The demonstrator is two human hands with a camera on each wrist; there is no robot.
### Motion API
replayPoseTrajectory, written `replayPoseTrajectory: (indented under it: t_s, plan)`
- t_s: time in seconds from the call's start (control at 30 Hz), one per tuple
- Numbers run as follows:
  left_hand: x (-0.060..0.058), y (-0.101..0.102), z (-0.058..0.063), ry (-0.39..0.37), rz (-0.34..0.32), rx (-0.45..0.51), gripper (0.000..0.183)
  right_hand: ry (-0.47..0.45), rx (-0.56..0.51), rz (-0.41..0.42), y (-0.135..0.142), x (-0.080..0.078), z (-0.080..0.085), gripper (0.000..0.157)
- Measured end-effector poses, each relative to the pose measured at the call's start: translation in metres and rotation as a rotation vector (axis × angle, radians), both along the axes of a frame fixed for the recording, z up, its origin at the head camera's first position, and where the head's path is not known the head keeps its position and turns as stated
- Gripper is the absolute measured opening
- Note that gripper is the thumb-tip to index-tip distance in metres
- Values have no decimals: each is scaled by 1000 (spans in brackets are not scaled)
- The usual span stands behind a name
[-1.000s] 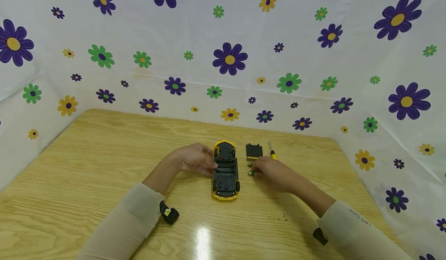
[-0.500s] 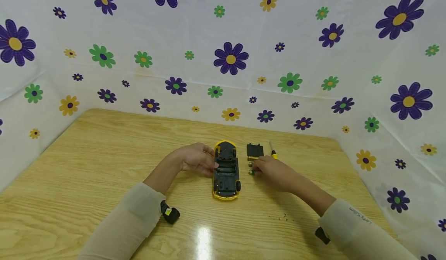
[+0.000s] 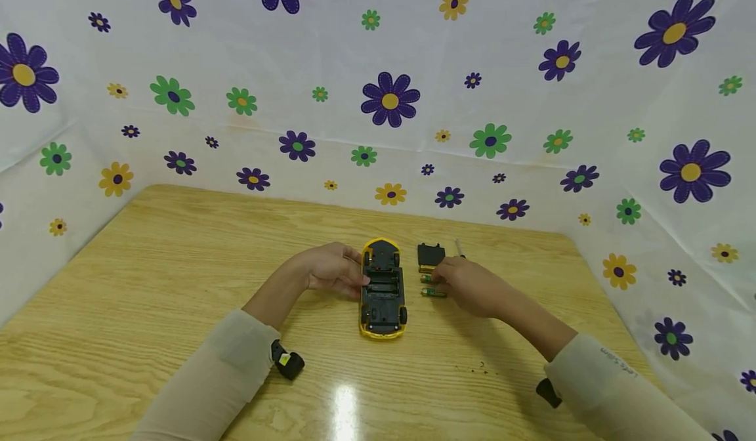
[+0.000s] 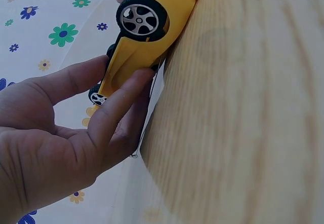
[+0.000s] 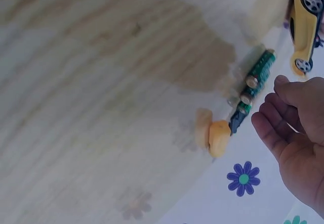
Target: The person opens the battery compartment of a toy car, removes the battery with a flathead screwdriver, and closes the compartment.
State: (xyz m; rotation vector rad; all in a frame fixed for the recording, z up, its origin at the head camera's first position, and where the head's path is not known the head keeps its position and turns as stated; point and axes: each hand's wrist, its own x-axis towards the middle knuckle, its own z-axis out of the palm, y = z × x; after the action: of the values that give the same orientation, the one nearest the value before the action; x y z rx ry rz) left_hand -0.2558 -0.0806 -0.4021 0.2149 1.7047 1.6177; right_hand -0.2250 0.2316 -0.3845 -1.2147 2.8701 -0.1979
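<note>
A yellow toy car [image 3: 382, 290] lies upside down, its dark underside up and an open battery compartment in the middle. My left hand [image 3: 332, 270] grips the car's left side, thumb on the underside edge and fingers along the yellow body [image 4: 126, 62]. To the right of the car, several green batteries [image 3: 434, 293] lie in a row. Just over them is my right hand [image 3: 472, 285]; in the right wrist view its fingers are loosely bent with nothing between them. The black battery cover [image 3: 431, 255] lies beyond, with a gold strip along its near edge.
A screwdriver lies right of the cover; its shaft [image 3: 459, 248] shows in the head view, its yellow handle [image 5: 219, 138] in the right wrist view. Tiny screws [image 3: 482, 369] are scattered on the wooden table [image 3: 207, 244]. Flower-patterned cloth [image 3: 331, 47] stands behind.
My right hand has shifted slightly right and away from the batteries, so more of the nearest one shows and the screwdriver's handle is covered. The left hand and car stay put.
</note>
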Motion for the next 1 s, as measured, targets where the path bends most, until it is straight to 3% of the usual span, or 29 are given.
replayPoseTrajectory:
  t_s: [0.23,0.47,0.8,1.0]
  plan:
    - [0,0,-1,-4,3,0,55,-3,-27,-61,4,-12,11,14]
    - [-1,0,-1,-4,3,3,57,-115,-86,-188,10,-33,19,23]
    - [-1,0,-3,-12,10,7,61,-166,-143,-242,9,-60,9,30]
    - [0,0,-2,-11,12,5,59,-232,-131,-314,5,-72,4,37]
